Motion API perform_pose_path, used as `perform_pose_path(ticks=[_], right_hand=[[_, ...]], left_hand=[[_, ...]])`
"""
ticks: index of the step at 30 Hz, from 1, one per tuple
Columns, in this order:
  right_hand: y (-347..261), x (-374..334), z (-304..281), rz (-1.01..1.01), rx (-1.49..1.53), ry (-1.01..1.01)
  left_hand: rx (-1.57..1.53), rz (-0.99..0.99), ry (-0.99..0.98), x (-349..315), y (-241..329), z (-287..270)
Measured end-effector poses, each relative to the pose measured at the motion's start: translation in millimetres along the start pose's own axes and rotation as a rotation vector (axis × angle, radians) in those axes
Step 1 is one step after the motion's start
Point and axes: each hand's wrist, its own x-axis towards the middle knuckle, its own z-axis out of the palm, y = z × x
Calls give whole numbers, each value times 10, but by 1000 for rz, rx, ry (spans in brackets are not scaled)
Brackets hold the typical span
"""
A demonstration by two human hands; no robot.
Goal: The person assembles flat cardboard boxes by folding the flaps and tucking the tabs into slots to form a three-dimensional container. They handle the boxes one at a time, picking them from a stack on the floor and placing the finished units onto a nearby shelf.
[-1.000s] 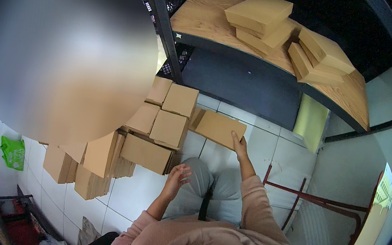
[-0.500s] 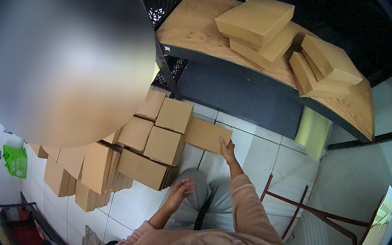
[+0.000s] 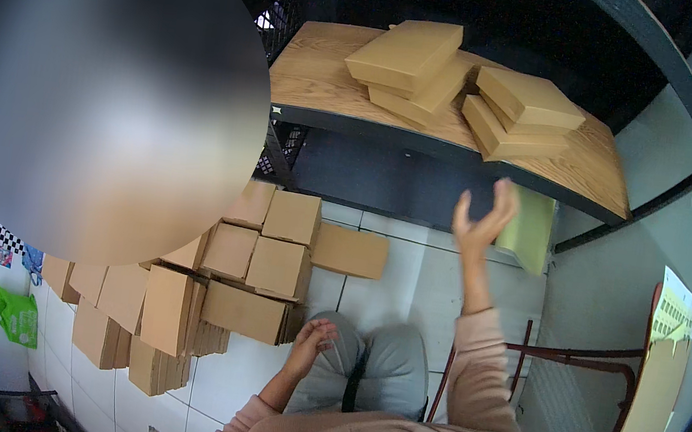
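Note:
My right hand (image 3: 486, 216) is raised with thumb and fingers apart, holding nothing. It is in front of the wooden shelf (image 3: 322, 58), below the right stack of flat cardboard boxes (image 3: 531, 99). To the left of that stack, more flat boxes (image 3: 409, 55) lie piled at angles. Over my left knee rests my left hand (image 3: 314, 339), its fingers loosely curled and apart with nothing seen in them. A flat cardboard box (image 3: 350, 252) lies on the floor against the right side of many stacked cardboard boxes (image 3: 277, 268).
A red metal frame (image 3: 575, 356) stands by the wall at the right. Pale yellow-green sheets (image 3: 527, 230) hang under the shelf's right end. A green bag (image 3: 16, 316) is at the far left. A blurred round patch hides the upper left.
My right hand has let go of the flat box on the floor and risen up and right toward the shelf, opening. My left hand has barely moved. The view has shifted slightly.

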Motion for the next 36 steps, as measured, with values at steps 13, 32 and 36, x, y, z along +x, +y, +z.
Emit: perform_pose_path(ticks=[13,32,36], right_hand=[[-798,1518,511,-496,-85,-454],[-1583,385,-842,-758,267,-207],[-2074,-376,-1346,-694,395,-518]], left_hand=[[62,145,-63,-346,150,284],[-411,696,-222,-653,912,633],[-378,633,-203,-818,633,444]])
